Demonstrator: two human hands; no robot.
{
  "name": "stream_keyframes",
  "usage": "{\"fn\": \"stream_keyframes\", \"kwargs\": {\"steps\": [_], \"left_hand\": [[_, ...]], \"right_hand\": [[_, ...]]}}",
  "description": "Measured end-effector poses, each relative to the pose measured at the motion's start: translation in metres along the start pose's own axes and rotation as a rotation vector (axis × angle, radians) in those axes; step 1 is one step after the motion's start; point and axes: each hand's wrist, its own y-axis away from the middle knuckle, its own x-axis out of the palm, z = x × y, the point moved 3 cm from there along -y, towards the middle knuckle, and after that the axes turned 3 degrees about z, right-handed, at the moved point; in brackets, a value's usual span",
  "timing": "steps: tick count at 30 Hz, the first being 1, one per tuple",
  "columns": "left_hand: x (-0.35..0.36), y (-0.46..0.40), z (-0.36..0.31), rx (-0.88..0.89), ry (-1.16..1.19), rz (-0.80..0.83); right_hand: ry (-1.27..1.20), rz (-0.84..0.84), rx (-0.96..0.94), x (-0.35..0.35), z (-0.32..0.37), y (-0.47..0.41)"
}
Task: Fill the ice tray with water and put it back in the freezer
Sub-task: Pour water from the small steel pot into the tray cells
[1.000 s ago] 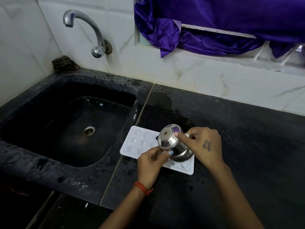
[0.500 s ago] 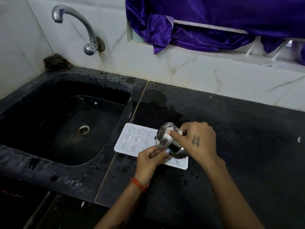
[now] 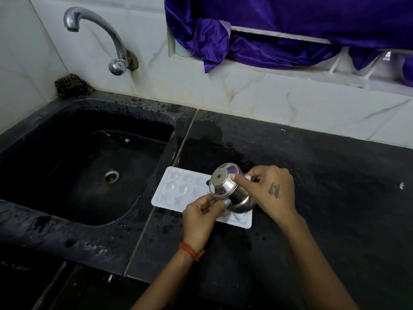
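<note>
On the wet dark surface (image 3: pixel 312 198) right of the sink (image 3: pixel 89 171), white ice tray (image 3: pixel 169 193) lying flat; steel cup (image 3: pixel 225 186) tipped over it, gripped by right hand (image 3: pixel 272 189), left hand (image 3: pixel 201 211) fingers pinching its rim. Filling step; next, probably topping up remaining pockets, then lifting level

1. A chrome tap (image 3: pixel 98 39) curves out of the white marbled wall tiles (image 3: pixel 223 90) above the sink.
2. A black stone sink (image 3: pixel 85 171) with a round metal drain (image 3: pixel 110 176) is sunk into the left of the dark, wet desk (image 3: pixel 324 198).
3. A brown scrubber (image 3: pixel 71 86) sits at the sink's back left corner.
4. A purple satin cloth (image 3: pixel 279 25) hangs bunched over the window ledge.
</note>
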Motion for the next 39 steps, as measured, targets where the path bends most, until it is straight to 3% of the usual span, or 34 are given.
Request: {"fn": "stream_keyframes", "kwargs": {"steps": [5, 13, 31, 39], "left_hand": [[0.007, 0.000, -0.003, 0.037, -0.077, 0.001], [0.016, 0.001, 0.004, -0.061, 0.035, 0.136], [0.022, 0.001, 0.013, -0.172, 0.183, 0.081], [0.026, 0.002, 0.011, -0.114, 0.132, 0.055]], "right_hand": [[-0.086, -0.029, 0.037, -0.005, -0.012, 0.002], [0.085, 0.008, 0.029, -0.011, -0.011, 0.005], [0.253, 0.029, -0.051, -0.015, 0.000, 0.006], [0.146, 0.008, 0.001, -0.020, -0.011, 0.008]]}}
